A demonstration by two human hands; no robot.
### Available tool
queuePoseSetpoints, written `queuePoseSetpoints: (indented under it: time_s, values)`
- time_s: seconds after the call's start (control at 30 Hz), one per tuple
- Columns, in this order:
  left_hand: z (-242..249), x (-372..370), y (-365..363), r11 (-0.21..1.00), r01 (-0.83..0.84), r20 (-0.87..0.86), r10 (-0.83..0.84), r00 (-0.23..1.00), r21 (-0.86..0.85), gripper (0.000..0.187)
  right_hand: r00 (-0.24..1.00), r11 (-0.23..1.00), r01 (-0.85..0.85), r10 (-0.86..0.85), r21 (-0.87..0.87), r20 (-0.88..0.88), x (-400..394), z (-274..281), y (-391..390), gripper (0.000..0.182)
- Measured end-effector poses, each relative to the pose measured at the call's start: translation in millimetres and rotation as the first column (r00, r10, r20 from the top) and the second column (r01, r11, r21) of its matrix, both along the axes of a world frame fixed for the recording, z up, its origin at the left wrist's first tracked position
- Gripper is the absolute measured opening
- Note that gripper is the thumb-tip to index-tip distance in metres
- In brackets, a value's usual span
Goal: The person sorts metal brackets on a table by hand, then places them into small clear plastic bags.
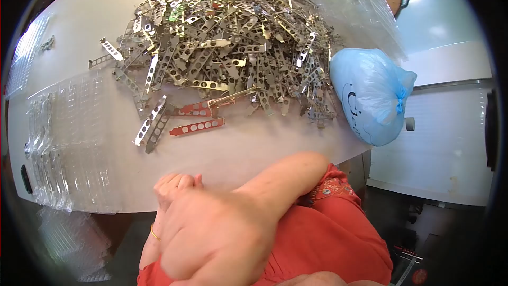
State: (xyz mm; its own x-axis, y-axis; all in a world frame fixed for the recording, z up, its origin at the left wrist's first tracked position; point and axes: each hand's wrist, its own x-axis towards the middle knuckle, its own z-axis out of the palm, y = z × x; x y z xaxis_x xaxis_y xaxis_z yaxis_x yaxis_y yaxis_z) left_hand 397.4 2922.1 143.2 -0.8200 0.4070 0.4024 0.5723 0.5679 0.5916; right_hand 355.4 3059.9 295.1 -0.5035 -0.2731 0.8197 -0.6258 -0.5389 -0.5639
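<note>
Right hand (217, 233) laid over left hand (172, 196), both resting together low in view; right forearm bent in from the right, fingers curled, empty.

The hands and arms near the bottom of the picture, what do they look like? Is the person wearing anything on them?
Both are bare, with no gloves and no sleeve over the forearm. One hand wears a thin gold ring on a finger; the hands overlap, so which hand it is cannot be told. The clothing beside them is orange-red, with small patterned embroidery along an edge.

A tied blue plastic bag (372, 95) lies just right of the metal bracket pile (233, 37); clear plastic trays (69, 137) stack well left of it.
</note>
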Motion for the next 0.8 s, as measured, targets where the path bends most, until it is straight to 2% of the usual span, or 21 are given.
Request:
queuePoseSetpoints:
  time_s: [0.03,0.07,0.13,0.17,0.23,0.27,0.3,0.37,0.43,0.47,0.53,0.57,0.63,0.67,0.73,0.8]
  values:
    - [-1,1,1,1.000,-0.020,-0.005,0.020,1.000,-0.022,0.039,0.975,0.987,-0.159,0.151,0.037,0.164,7,-3,-7,0.021]
    - [-5,4,-1,1.000,-0.027,0.025,0.027,0.999,-0.012,0.041,0.975,0.986,-0.160,0.151,0.046,0.162,11,-6,-11,0.021]
    - [-7,4,0,0.999,-0.039,0.026,0.038,0.999,0.023,0.041,0.913,0.900,-0.402,0.378,0.170,0.155,15,-12,-20,0.012]
    - [-6,5,-1,0.998,-0.045,0.029,0.044,0.999,0.050,0.041,0.905,0.894,-0.419,0.397,0.162,0.152,15,-15,-20,0.012]
    - [-11,4,-3,0.998,-0.048,0.021,0.047,0.999,0.050,0.041,0.928,0.833,-0.351,0.369,0.427,0.042,13,-21,-16,0.009]
    - [-14,5,-6,0.998,-0.031,0.014,0.030,0.999,0.060,0.040,0.932,0.842,-0.314,0.361,0.439,-0.026,6,-25,-14,0.013]
    - [-17,6,-8,0.999,-0.011,0.014,0.011,1.000,0.041,0.039,0.914,0.839,-0.360,0.405,0.409,-0.025,3,-27,-12,0.013]
    - [-15,3,-16,0.999,-0.035,0.033,0.036,0.999,-0.008,0.037,0.983,0.801,-0.115,0.178,0.588,-0.050,-5,-35,-9,0.016]
    - [-11,-1,-20,0.974,0.050,-0.058,-0.038,0.998,0.222,0.033,0.999,0.806,-0.002,0.026,0.592,-0.032,-12,-59,-11,0.017]
    - [-12,0,-18,0.978,0.017,-0.048,-0.007,0.999,0.208,0.033,0.998,0.814,-0.033,0.058,0.580,-0.023,-16,-62,-8,0.017]
    - [-19,2,-10,0.986,-0.032,-0.087,0.047,0.995,0.166,0.031,0.964,0.550,0.260,-0.194,0.794,-0.182,-26,-66,1,0.018]
    - [-19,4,-10,0.986,-0.053,-0.085,0.067,0.994,0.159,0.031,0.968,0.561,0.246,-0.175,0.790,-0.177,-31,-71,1,0.018]
    - [-19,6,-10,0.995,-0.048,-0.015,0.050,0.999,0.086,0.032,0.863,0.408,0.487,-0.360,0.772,-0.355,-41,-84,0,0.017]
    - [-12,3,-12,0.995,-0.031,-0.022,0.033,0.999,0.097,0.034,0.868,0.417,0.482,-0.350,0.771,-0.353,-47,-88,-1,0.017]
    - [-12,2,-12,0.994,-0.033,-0.027,0.036,0.999,0.109,0.035,0.807,0.286,0.560,-0.400,0.778,-0.434,-56,-95,-3,0.016]
    - [-12,2,-12,0.992,-0.028,-0.035,0.033,0.999,0.123,0.037,0.798,0.292,0.579,-0.398,0.762,-0.453,-63,-110,-4,0.017]
